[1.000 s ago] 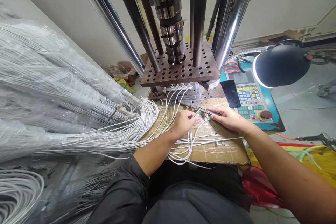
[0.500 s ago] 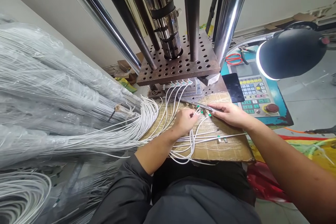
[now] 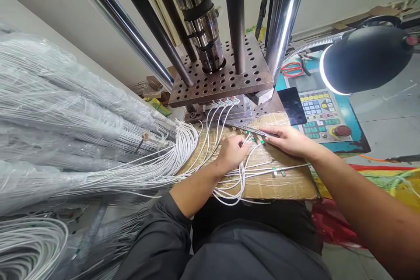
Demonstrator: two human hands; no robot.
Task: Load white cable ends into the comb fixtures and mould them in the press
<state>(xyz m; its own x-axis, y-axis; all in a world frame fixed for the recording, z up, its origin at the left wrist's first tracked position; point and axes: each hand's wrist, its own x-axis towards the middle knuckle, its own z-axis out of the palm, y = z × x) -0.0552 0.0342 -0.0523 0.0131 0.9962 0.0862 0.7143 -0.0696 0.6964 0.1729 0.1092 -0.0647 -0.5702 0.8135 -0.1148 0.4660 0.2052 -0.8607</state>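
My left hand [image 3: 232,151] rests on a cardboard-covered bench [image 3: 288,186] and pinches a few thin white cables [image 3: 242,175] near their green-tipped ends. My right hand [image 3: 286,139] lies just to the right, fingers on a slim metal strip [image 3: 251,130] that holds the green cable ends. Several more white cables run up into a mould [image 3: 226,106] under the perforated steel plate [image 3: 223,79] of a vertical press. Two loose cable ends [image 3: 277,172] lie on the cardboard nearer to me.
Large bagged bundles of white cable [image 3: 65,113] fill the left side. A control panel [image 3: 320,116] with keypad and red button, a dark phone [image 3: 293,106], red-handled pliers [image 3: 292,68] and a black gooseneck lamp [image 3: 364,59] stand on the right. Chrome press columns [image 3: 282,22] rise behind.
The view has shifted slightly. My left hand has drawn the cable ends a little closer to the strip under my right hand; both hands stay at the same spot on the cardboard.
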